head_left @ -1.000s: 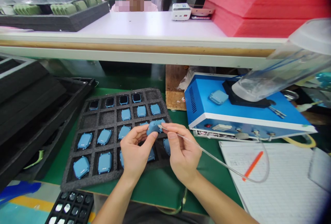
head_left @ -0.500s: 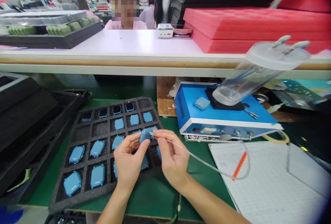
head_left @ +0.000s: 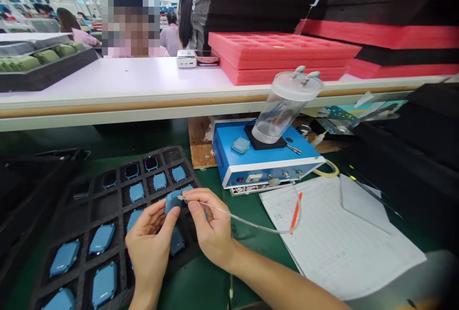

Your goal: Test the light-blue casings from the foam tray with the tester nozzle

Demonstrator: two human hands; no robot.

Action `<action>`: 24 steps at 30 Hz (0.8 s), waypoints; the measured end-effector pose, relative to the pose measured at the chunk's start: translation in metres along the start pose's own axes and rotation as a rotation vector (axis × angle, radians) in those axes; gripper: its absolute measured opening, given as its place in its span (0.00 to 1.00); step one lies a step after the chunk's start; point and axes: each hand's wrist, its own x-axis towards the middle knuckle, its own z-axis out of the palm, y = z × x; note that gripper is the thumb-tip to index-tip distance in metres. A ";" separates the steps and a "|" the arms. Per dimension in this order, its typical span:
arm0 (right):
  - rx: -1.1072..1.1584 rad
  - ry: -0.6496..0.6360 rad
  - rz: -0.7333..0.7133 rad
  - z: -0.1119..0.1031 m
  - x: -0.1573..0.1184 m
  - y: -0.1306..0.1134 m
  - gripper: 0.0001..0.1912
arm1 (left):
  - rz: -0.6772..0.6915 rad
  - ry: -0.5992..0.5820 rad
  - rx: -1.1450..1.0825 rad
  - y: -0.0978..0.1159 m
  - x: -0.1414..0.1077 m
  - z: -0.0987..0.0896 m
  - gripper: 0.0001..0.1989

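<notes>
Pinching a blue watch body (head_left: 172,202) between thumb and fingers, the left hand (head_left: 150,239) holds it over a foam tray (head_left: 103,208); the right hand (head_left: 212,228) clamps a clear tube (head_left: 258,228) in its fingertips, its end at the body's three-o'clock edge.

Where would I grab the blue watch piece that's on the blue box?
Probably pinch the blue watch piece by its near and far edges, coming from above, on the left: it lies flat on the blue box, with the black base close on its right.
</notes>
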 end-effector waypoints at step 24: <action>0.022 0.011 -0.006 0.000 0.003 -0.003 0.08 | -0.005 0.014 -0.016 0.001 0.001 0.000 0.17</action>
